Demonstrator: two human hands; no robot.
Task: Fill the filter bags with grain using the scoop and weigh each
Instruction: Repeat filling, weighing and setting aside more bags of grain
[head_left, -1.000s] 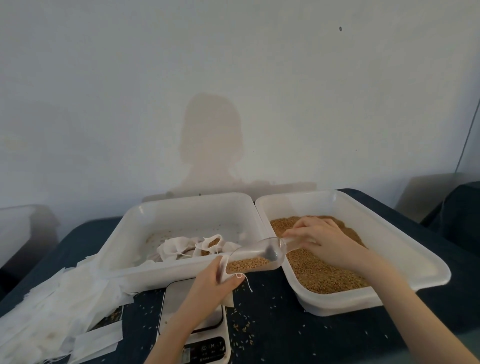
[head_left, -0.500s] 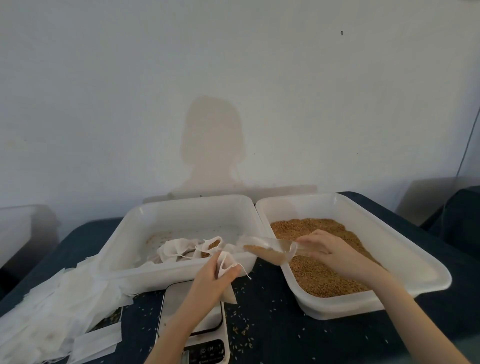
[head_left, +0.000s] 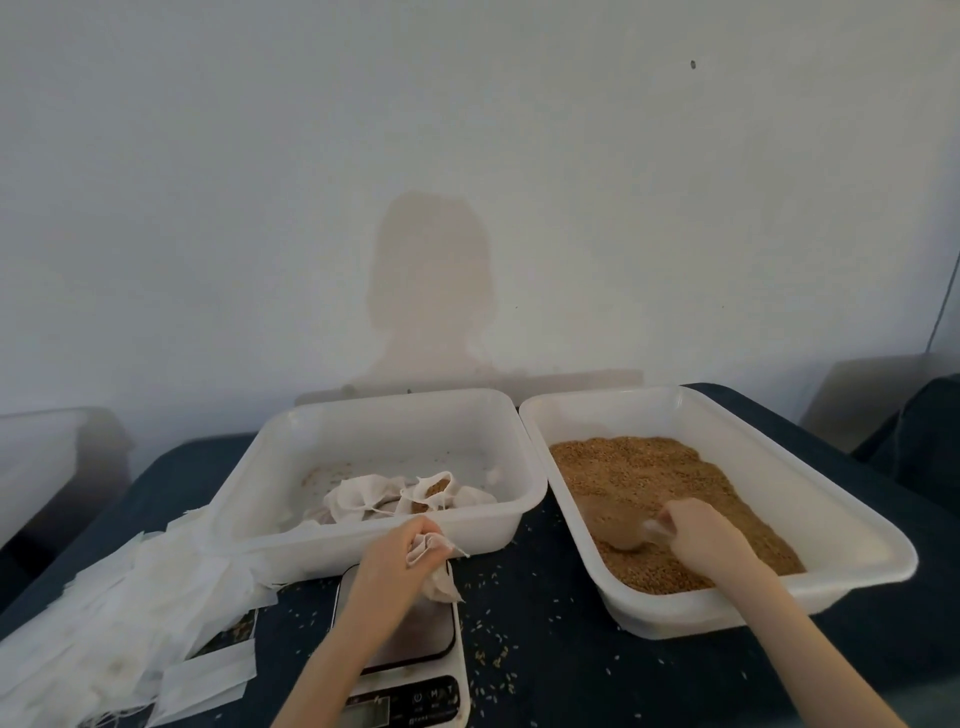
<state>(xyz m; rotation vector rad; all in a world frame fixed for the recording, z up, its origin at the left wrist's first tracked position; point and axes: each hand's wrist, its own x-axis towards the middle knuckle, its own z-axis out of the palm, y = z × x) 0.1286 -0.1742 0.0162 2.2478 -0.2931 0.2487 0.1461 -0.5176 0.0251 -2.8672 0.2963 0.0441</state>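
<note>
Sitting nearest on the dark surface (head_left: 545, 670), a digital scale (head_left: 410, 675) is carrying nothing but the dangling filter bag (head_left: 434, 566) that the left hand (head_left: 397, 564) is pinching by its mouth. Further right, the right hand (head_left: 701, 540) is gripping the clear scoop (head_left: 621, 527), digging into grain (head_left: 649, 483) in the right tub (head_left: 852, 525). Beyond, filled bags (head_left: 395, 499) are lying in the left tub (head_left: 363, 431).
</note>
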